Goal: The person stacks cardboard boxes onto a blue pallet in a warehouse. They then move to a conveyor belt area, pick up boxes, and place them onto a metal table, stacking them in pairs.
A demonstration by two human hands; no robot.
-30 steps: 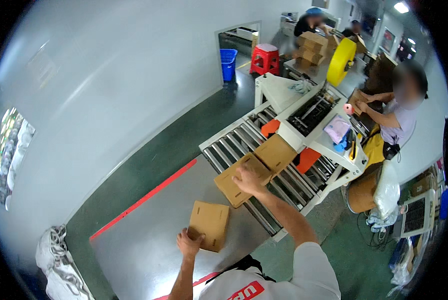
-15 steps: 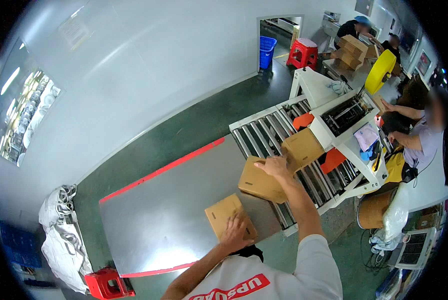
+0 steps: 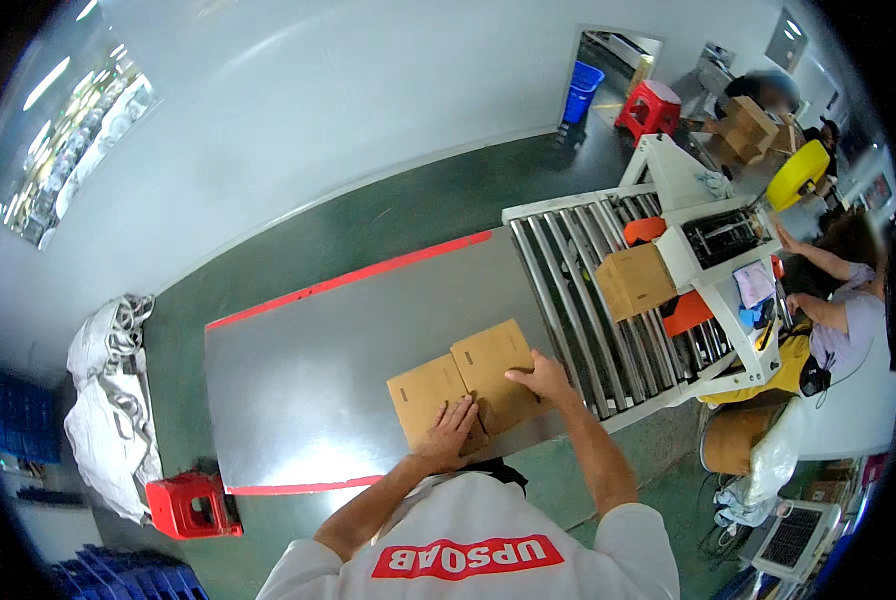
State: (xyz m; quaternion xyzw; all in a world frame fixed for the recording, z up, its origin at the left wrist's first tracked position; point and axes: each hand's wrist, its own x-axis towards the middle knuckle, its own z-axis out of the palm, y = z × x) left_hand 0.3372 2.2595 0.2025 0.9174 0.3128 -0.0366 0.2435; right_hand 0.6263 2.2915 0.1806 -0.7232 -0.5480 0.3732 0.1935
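Note:
Two brown cardboard boxes lie side by side near the front edge of a grey metal table. On the left cardboard box my left hand rests flat, its fingers stretched toward the seam between the two. My right hand grips the right cardboard box at its right side, thumb on top and the other fingers hidden behind the edge. The boxes touch, the right one sitting slightly farther back. A third cardboard box stands on the roller conveyor by the white machine.
The red-edged table meets the roller conveyor, which leads into a white machine with a yellow reel. A co-worker stands beyond it. A red stool and white sacks are at left.
My right hand has brought its box from the conveyor's edge left onto the table, against the other box. The left hand stays on its box. The view has shifted.

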